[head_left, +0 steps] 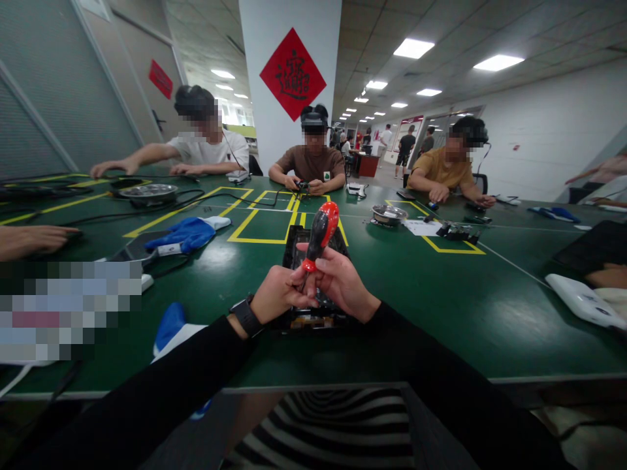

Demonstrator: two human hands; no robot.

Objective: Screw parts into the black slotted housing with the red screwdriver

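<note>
The left hand [279, 294] and the right hand [345, 277] are both curled, their fingers closed around the lower part of a red and black screwdriver [322, 235], whose handle points up; its tip is hidden behind the fingers. Under the hands lies a black device [313, 322] on the green table [421, 320], its middle covered by them (I cannot tell what parts are inside). Farther left is a blue glove [189, 235]. Beyond, a person in brown [313, 160] holds a small dark object, too small to name.

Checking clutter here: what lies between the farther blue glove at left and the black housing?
Between the blue glove and black housing, the head view shows green tabletop and yellow tape, no loose object.
</note>
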